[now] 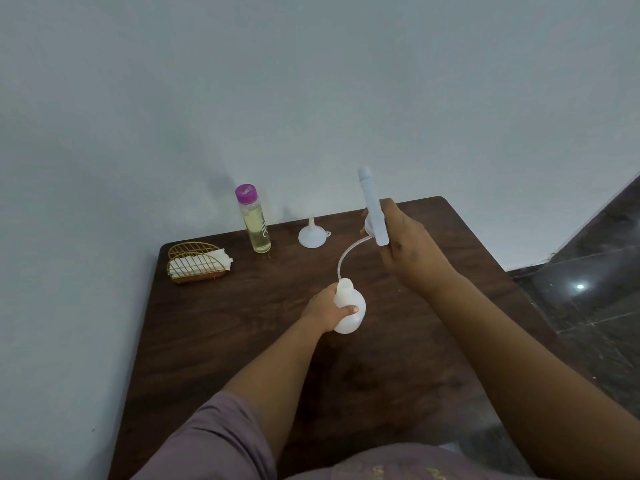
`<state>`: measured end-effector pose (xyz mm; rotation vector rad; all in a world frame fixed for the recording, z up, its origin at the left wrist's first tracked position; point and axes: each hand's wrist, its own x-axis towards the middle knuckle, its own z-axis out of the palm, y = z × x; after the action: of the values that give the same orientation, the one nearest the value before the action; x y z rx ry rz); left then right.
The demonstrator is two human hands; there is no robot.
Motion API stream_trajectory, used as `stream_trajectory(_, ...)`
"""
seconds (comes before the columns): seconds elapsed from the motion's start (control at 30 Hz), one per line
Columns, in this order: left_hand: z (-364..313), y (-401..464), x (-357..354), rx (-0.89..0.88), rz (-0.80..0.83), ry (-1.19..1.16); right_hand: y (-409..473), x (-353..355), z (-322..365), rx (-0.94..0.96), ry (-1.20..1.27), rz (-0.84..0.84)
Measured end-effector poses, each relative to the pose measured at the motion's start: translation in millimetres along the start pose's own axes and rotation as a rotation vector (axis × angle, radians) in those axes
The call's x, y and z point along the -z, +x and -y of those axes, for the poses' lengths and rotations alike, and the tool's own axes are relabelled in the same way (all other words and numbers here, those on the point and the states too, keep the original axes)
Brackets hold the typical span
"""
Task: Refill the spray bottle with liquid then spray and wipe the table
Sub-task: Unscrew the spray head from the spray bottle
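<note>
My left hand (329,308) grips a white translucent spray bottle body (351,315) standing on the dark wooden table (242,341); its neck is uncapped. Raised above and to the right, my right hand (405,244) holds the white spray head (372,206), whose thin dip tube (346,254) curves down to the bottle's mouth. A clear bottle of yellowish liquid with a purple cap (254,220) stands at the back of the table. Next to it a small white funnel (311,233) rests upside down.
A gold wire holder with white tissues (197,263) sits at the table's back left corner. A pale wall runs behind and along the left. Dark tiled floor (595,289) lies to the right of the table edge.
</note>
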<state>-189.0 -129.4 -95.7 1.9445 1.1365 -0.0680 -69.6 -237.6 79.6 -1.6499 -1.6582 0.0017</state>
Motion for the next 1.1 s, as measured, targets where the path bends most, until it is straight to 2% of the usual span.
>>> stream_trajectory(0.1, -3.0, -5.6, 1.7, -0.010, -0.061, 0.132, -7.7, 2.0, 1.2, -0.045, 0.046, -0.139)
stream_trajectory(0.23, -5.2, -10.3, 3.1, -0.003, -0.084, 0.185, -17.7, -0.5, -5.3, -0.097, 0.080, -0.327)
stream_trajectory(0.47, -7.1, -18.8, 5.6, -0.026, -0.102, 0.314, -31.2, -3.9, -19.4, -0.194, 0.085, -0.501)
stream_trajectory(0.77, -6.6, -21.6, 10.7, -0.005, -0.129, 0.248, -38.1, -5.3, -19.7, -0.192, 0.085, -0.555)
stream_trajectory(0.93, -12.0, -21.9, 13.8, -0.095, -0.238, 0.052, -43.2, -10.3, -18.7, -0.185, 0.093, -0.551)
stream_trajectory(1.1, -9.7, -23.2, 15.3, -0.130, -0.248, -0.003, -43.6, -14.2, -19.2, -0.205, 0.105, -0.566)
